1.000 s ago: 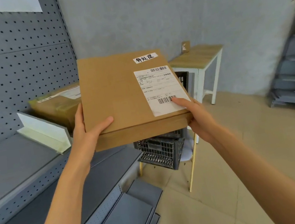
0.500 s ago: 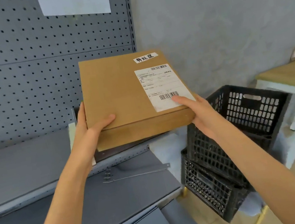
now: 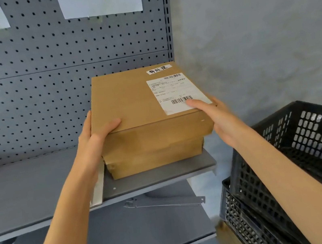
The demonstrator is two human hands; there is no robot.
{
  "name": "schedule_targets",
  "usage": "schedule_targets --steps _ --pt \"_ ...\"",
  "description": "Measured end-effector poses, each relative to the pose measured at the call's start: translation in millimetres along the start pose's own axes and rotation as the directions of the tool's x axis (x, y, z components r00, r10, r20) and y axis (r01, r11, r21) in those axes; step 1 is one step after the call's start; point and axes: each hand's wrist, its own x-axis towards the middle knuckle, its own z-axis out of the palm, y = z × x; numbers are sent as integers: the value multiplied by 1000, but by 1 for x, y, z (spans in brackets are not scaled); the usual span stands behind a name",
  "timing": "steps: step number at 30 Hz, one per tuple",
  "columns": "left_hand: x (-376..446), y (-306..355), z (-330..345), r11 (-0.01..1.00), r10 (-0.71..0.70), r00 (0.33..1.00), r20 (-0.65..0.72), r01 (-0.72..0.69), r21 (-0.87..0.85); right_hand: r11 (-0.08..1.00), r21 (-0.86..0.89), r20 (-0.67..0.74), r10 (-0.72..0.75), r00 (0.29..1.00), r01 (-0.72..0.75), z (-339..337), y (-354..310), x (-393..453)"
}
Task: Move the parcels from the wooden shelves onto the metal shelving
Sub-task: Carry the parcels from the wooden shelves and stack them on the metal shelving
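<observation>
The person holds the parcel [image 3: 144, 101] flat and label-up between both hands, probably so it can land square on the second box [image 3: 155, 157] already sitting at the right end of the metal shelf [image 3: 28, 186]; whether the two boxes touch yet I cannot tell. The left hand [image 3: 94, 137] clasps the near left corner, thumb on top and fingers hidden down the side. The right hand [image 3: 216, 116] clasps the near right corner, thumb on the label [image 3: 174, 89].

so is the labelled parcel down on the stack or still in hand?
In hand: left hand and right hand grip the labelled parcel over the lower parcel; contact unclear.
</observation>
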Motion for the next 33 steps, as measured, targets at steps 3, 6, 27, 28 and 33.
schedule_targets --steps 3,6,27,28,33 --pt "11 1 3 1000 -7 1000 -10 7 -1 1000 -4 12 6 1000 -6 3 -2 12" --pt "21 3 4 1000 -30 999 -25 30 -7 1000 0 9 18 1000 -18 7 -3 22" --pt "51 -4 -1 991 -127 991 -51 129 44 996 7 -56 87 995 -86 17 -1 49" --pt "50 -5 -1 991 -127 991 -53 129 39 996 10 -56 91 994 -91 17 -2 48" --pt "51 -4 -2 988 -147 987 -67 150 39 992 -7 -52 124 991 -125 17 -6 44"
